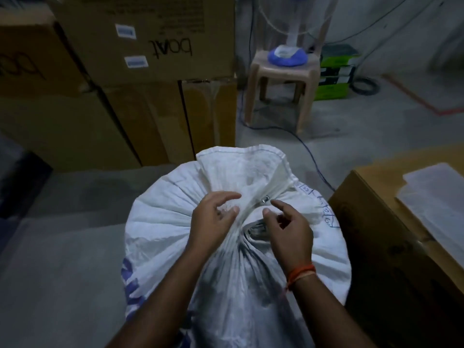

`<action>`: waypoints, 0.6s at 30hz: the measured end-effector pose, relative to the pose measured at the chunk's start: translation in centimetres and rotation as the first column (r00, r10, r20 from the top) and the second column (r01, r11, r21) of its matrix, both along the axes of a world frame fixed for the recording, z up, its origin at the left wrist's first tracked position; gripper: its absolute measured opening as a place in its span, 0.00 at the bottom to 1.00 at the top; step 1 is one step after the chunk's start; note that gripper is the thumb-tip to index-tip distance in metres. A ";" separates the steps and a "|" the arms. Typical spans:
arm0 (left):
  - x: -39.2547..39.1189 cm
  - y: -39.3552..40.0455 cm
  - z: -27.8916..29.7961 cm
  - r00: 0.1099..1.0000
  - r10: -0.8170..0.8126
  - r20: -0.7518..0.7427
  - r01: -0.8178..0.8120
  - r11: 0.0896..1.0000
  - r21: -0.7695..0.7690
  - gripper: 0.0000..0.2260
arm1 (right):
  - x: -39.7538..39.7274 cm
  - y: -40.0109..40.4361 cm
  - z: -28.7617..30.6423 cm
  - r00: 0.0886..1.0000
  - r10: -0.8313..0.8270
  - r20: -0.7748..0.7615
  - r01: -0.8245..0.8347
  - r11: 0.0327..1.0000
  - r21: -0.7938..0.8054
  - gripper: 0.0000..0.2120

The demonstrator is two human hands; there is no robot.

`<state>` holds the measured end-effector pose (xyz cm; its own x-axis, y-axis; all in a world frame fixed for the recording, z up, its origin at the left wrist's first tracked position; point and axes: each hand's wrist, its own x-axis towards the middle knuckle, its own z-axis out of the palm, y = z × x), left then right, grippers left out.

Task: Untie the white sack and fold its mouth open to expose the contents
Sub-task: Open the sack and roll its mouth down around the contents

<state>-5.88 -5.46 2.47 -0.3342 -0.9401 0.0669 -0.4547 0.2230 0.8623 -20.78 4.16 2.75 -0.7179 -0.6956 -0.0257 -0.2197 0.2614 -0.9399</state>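
While the white sack (226, 247) stands on the floor right in front of me, its neck is bunched and its mouth flops away from me. My left hand (213, 217) pinches the gathered fabric at the neck. My right hand (288, 227), fingers loosely curled, holds nothing beside the tie (256, 229).

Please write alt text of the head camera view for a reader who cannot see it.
A person's left hand and right hand work at the gathered neck of a full white sack, whose mouth is bunched shut. Cardboard boxes stand behind it, and a fan sits on a plastic stool.
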 end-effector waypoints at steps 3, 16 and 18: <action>0.3 0.3 -2.8 0.987 0.141 -0.080 -0.139 0.990 0.033 0.11 | -0.1 -1.1 -1.8 0.998 -0.061 0.030 0.060 0.997 0.054 0.17; -0.3 -0.9 -2.6 0.958 0.119 -0.262 -0.005 0.917 0.399 0.15 | -0.4 -2.1 -2.7 0.994 0.072 0.077 -0.074 0.997 0.024 0.17; 0.7 -0.3 -2.6 0.993 0.077 -0.086 -0.057 0.976 0.211 0.15 | -0.7 -1.6 -3.0 0.993 0.087 0.074 -0.083 0.995 -0.048 0.17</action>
<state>-5.19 -5.76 -0.13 -0.2715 -0.9567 -0.1044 -0.3777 0.0062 0.9259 -21.50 2.61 -0.20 -0.6534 -0.7557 -0.0452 -0.1668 0.2020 -0.9651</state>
